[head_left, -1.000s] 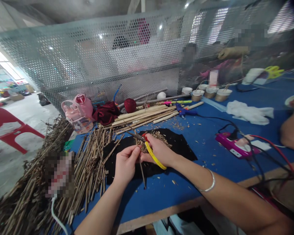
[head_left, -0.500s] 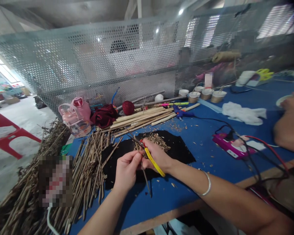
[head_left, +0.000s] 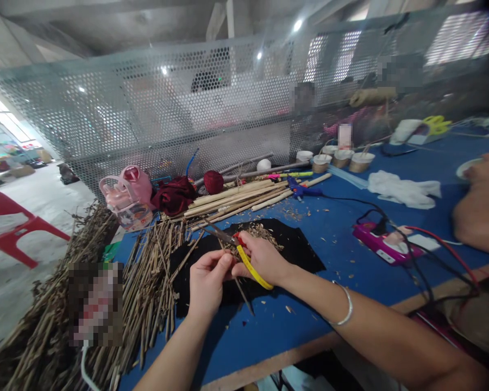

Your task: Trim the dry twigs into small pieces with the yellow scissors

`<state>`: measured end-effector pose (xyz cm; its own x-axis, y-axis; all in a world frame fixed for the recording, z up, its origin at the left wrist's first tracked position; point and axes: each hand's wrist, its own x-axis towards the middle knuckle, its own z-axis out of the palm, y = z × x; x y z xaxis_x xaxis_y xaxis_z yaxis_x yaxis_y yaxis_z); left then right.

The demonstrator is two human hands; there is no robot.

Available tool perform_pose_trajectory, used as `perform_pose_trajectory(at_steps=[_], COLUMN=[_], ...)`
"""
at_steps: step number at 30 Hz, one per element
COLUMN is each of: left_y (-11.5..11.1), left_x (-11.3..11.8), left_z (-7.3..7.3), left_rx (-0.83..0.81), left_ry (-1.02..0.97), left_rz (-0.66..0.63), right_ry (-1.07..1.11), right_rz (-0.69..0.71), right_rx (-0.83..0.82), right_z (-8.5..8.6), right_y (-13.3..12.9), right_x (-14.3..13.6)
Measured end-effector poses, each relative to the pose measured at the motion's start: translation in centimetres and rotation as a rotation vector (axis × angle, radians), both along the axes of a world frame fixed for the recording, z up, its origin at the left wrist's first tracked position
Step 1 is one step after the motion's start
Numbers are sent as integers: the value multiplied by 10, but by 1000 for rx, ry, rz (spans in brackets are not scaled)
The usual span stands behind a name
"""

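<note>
My left hand (head_left: pixel 207 279) pinches a thin dry stem (head_left: pixel 244 297) that slants down toward the table's front edge. Just right of it, my right hand (head_left: pixel 263 259) is wrapped round scissors with yellow and red handles (head_left: pixel 250 269), their blades pointing up and left above the stem. Both hands are over a black cloth (head_left: pixel 305 251) on the blue table (head_left: pixel 269 334). A heap of plant scraps (head_left: pixel 271 233) lies on the cloth behind my right hand. Many cut stalks (head_left: pixel 146 293) are piled left of the cloth.
Pale sticks (head_left: pixel 236 194), a blue glue gun (head_left: pixel 303 189) and a red yarn ball (head_left: pixel 213 182) lie behind the cloth. Leafy dry stalks (head_left: pixel 44 309) fill the left. To the right are a purple power strip (head_left: pixel 375 244) with cables, white gloves (head_left: pixel 403 189) and another person's arm (head_left: pixel 483 212).
The scissor blades have opened wider and the handles have spread from the stem. My left hand has shifted slightly left, and the stem's lower end sits a little higher.
</note>
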<state>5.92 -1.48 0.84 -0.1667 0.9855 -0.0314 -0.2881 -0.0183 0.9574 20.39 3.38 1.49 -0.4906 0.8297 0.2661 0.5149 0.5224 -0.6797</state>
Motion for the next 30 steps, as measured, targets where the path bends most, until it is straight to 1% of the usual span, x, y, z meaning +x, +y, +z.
perform_pose_trajectory(at_steps=[3, 7, 13, 19, 24, 27, 30], left_y=[0, 0, -1, -1, -3, -3, -2], left_x=[0, 0, 2, 3, 3, 1, -1], left_z=[1, 4, 8, 10, 10, 9, 8], left_rx=[42, 77, 89, 55, 2, 11, 23], left_ry=[35, 104, 170, 127, 85, 62, 36], left_rz=[22, 52, 119, 166, 142, 116, 76], right_ry=[-65, -71, -88, -113, -38, 13, 0], right_rz=[-10, -13, -46, -80, -51, 11, 43], right_rx=[35, 88, 4, 2, -43, -79, -61], right_z=[3, 2, 2, 0, -2, -3, -1], right_y=[-1, -2, -5, -3, -1, 2, 4], right_x=[0, -3, -3, -2, -2, -1, 1])
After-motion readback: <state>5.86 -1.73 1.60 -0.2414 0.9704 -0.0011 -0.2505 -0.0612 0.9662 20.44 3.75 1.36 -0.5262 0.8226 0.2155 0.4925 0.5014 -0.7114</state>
